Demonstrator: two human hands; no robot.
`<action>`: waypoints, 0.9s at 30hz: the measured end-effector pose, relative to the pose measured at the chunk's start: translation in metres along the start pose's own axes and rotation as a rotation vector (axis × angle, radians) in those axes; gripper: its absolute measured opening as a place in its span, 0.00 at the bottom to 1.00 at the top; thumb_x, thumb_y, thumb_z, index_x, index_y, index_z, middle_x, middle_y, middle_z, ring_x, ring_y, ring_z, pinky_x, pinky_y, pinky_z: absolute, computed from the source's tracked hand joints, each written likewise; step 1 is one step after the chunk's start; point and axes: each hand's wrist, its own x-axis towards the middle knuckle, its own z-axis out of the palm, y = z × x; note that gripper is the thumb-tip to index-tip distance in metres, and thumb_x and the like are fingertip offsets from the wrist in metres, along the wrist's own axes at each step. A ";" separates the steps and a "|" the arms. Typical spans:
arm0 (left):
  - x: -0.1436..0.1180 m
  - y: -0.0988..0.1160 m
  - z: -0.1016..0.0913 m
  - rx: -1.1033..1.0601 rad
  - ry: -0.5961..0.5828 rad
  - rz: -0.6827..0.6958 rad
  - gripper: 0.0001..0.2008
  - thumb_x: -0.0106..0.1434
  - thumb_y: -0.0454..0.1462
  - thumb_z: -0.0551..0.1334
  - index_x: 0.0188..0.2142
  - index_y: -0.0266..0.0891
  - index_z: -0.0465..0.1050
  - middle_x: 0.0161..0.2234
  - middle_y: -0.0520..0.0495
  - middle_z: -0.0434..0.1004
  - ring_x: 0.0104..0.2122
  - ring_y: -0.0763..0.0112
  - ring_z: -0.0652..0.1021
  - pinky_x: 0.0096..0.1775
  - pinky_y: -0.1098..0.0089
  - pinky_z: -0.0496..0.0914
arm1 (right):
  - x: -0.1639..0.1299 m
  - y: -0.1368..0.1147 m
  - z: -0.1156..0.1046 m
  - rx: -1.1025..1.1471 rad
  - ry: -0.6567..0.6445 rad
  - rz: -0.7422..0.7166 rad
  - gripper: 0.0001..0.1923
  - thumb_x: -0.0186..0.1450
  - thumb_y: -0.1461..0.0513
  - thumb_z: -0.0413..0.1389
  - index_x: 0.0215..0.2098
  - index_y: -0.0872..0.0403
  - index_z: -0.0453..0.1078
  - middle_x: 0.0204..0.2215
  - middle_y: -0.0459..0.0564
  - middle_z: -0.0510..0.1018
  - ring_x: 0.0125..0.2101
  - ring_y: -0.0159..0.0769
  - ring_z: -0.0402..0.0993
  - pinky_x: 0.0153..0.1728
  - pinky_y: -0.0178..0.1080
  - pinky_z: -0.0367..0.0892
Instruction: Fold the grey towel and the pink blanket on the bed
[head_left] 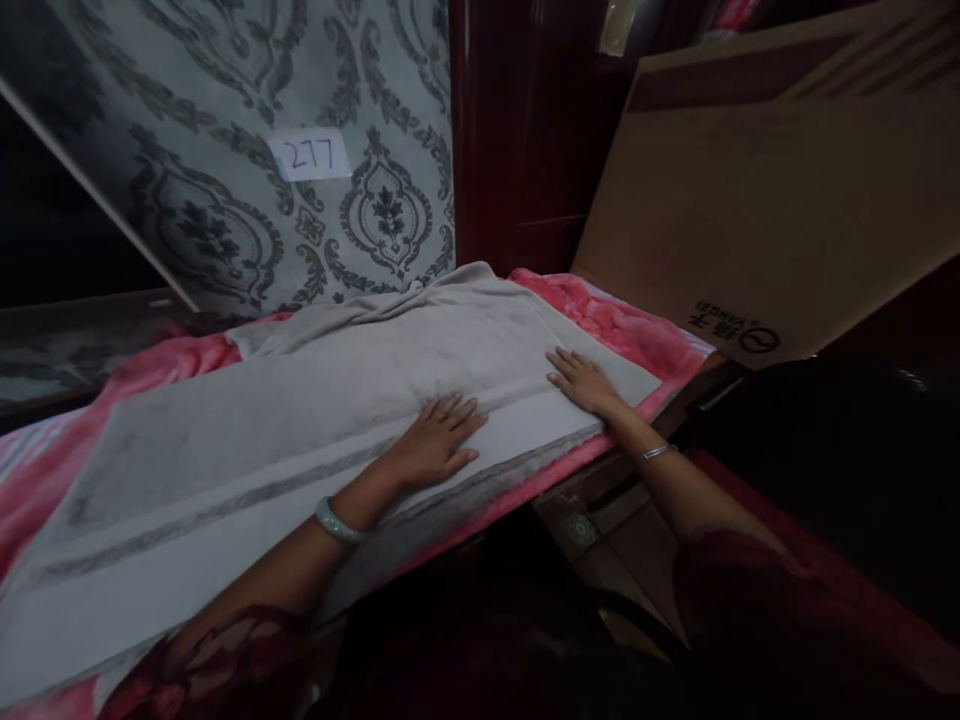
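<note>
A grey towel [300, 400] with paler and darker bands along its near side lies spread over a pink plush blanket [630, 330]. My left hand [435, 440] rests palm down near the middle of the towel's near side, fingers spread. Farther right, my right hand [581, 380] lies flat by the towel's right end, its fingers stretched out. Neither hand grips anything. Along the back, the towel's far edge is bunched in loose folds. A pale bangle circles my left wrist, and a thin metal bracelet is on my right.
Behind the towel stands a wall with patterned wallpaper [390, 200] and a paper label [311, 154] reading 277. A large cardboard box [750, 220] leans at the right beside a dark red door panel [510, 140]. A dark screen-like panel fills the left edge.
</note>
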 end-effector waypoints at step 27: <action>-0.157 -0.019 0.000 0.140 0.074 -0.621 0.33 0.72 0.54 0.49 0.72 0.48 0.51 0.74 0.45 0.46 0.72 0.47 0.48 0.66 0.35 0.46 | -0.018 -0.167 0.007 0.051 -0.168 -0.830 0.34 0.73 0.41 0.40 0.74 0.40 0.48 0.74 0.45 0.42 0.72 0.57 0.35 0.67 0.65 0.40</action>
